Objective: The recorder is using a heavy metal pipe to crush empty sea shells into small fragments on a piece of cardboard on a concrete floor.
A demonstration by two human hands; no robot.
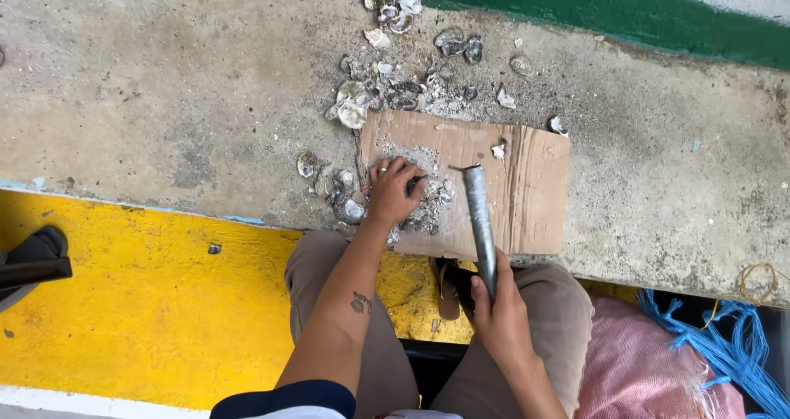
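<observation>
Left hand [393,193] pressed fingers-down on crushed shell fragments [428,209] at the left part of a cardboard sheet [527,180], grasping a small dark piece. Right hand [500,308] clenched around the lower end of a grey metal rod [478,217], its tip over the cardboard. Whole shells [387,90] lie along the concrete ledge [164,98] beyond the cardboard's far edge.

Soft, even daylight falls across the concrete surface [164,98], casting only faint shadows; the yellow-painted floor [148,304] shows bright without glare, and focus holds sharp edge to edge.
</observation>
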